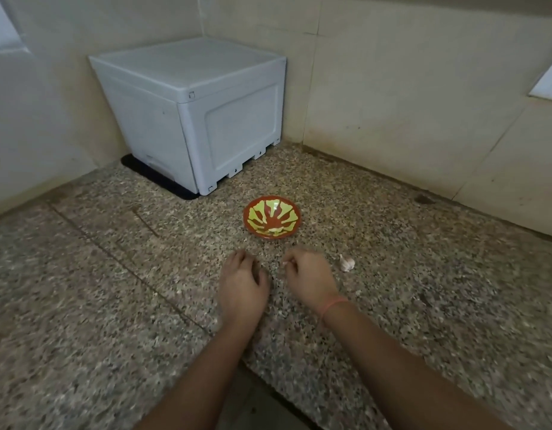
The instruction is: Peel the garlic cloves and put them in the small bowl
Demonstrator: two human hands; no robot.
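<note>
- Forearms reach in from the near edge over a speckled granite bench [82, 274], side by side and close together.
- Left hand [242, 283] lies knuckles up with its fingers curled down toward the stone. What is under the palm is hidden, so I cannot tell whether it holds anything.
- Right hand [308, 274], with a red thread [335, 305] round the wrist, has its fingers curled in. Thumb and fingertips pinch a small pale scrap [285, 262], too blurred to name.
- Garlic piece [347, 262], unpeeled and whitish with a pink tinge, lies on the bench just to the right of the right hand, not touching it.
- Small bowl [272, 217], red with a yellow-green leaf pattern, stands a little beyond the hands, roughly in line with the gap between them. Nothing shows inside it.
- Pale grey plastic box [190, 113] with a lid sits farther back in the corner, on a black mat [153, 175].
- Cream tiled walls [392, 88] meet behind the box and close the bench on the left and right.
</note>
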